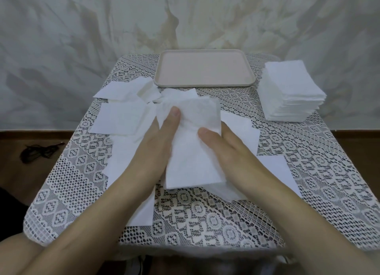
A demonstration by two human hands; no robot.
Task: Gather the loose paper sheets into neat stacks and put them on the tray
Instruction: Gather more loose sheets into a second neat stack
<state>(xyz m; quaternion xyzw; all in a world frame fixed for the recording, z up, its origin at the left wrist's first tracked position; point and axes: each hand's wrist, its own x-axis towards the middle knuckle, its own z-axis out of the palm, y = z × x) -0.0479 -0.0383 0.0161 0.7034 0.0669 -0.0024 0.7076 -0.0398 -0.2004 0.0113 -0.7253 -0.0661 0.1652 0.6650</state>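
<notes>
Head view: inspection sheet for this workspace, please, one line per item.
Surface: lace-covered table.
Job's things: tray at the far edge, holding nothing; tall stack on the table's right, off the tray; loose sheets scattered left and centre.
Clutter: nothing seen.
Grippers: left hand and right hand both grip one bundle of sheets, thumbs on top.
Cables: black cord on the floor, left.
Surroundings: draped pale backdrop; brown floor.
</notes>
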